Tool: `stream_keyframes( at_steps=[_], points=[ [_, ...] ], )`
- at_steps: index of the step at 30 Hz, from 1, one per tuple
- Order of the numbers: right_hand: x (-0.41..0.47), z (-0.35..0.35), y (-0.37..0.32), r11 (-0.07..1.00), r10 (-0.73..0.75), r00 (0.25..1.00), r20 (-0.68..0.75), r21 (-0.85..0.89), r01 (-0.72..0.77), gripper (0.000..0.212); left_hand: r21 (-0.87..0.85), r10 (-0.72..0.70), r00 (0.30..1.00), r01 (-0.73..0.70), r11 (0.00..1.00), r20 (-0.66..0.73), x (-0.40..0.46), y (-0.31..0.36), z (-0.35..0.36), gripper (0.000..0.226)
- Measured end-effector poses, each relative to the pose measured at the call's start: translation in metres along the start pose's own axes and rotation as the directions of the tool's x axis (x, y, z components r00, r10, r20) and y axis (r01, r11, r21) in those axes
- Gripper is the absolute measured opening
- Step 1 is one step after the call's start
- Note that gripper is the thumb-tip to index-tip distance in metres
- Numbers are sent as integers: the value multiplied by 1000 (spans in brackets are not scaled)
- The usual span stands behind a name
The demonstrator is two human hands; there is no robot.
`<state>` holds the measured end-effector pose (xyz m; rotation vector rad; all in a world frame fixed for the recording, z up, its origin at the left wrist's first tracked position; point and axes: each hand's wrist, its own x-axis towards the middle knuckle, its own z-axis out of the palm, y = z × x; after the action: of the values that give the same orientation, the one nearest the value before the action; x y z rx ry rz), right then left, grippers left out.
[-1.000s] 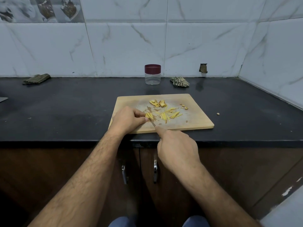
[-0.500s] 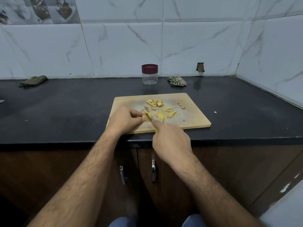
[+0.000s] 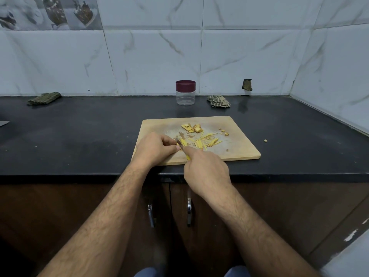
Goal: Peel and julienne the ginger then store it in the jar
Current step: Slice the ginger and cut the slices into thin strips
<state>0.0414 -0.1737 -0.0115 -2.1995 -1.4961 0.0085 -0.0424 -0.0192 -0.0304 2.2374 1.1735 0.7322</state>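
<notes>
1. We see a flat rectangular wooden cutting board (image 3: 235,150) with rounded corners on a matte black stone desk (image 3: 79,136).
2. Ginger on the board: thin yellow julienne strips (image 3: 207,140) in a loose pile at its middle, two chunkier ginger slabs (image 3: 191,127) just behind them, small ginger bits (image 3: 224,132) to the right.
3. Left hand (image 3: 153,149) rests on the board's left part, fingers curled, its grip pinching a small ginger piece (image 3: 182,142).
4. Right hand (image 3: 207,172) is over the board's near edge, grip clenched on a yellow-handled knife (image 3: 182,147), index finger stretched along the top; the narrow blade meets the pinched piece.
5. Clear round plastic jar (image 3: 185,96) with maroon lid on stands at the tiled wall, well behind the board.
6. Crumpled checked cloth (image 3: 218,101) lies right of the jar; a folded green cloth (image 3: 45,98) lies far left.
</notes>
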Motion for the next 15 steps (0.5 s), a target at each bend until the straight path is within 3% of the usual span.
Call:
stream_keyframes(
  at_steps=[12,15],
  points=[
    [5,-2,-11,995,-7,999,40,-103,11,58,65,11,1000,-10,998,-16,-3,5,-2,21],
    [-9,-5,-6,994,-21,999,44,-107,26,50,67,6,1000,-5,998,-6,-2,4,-2,21]
  ],
)
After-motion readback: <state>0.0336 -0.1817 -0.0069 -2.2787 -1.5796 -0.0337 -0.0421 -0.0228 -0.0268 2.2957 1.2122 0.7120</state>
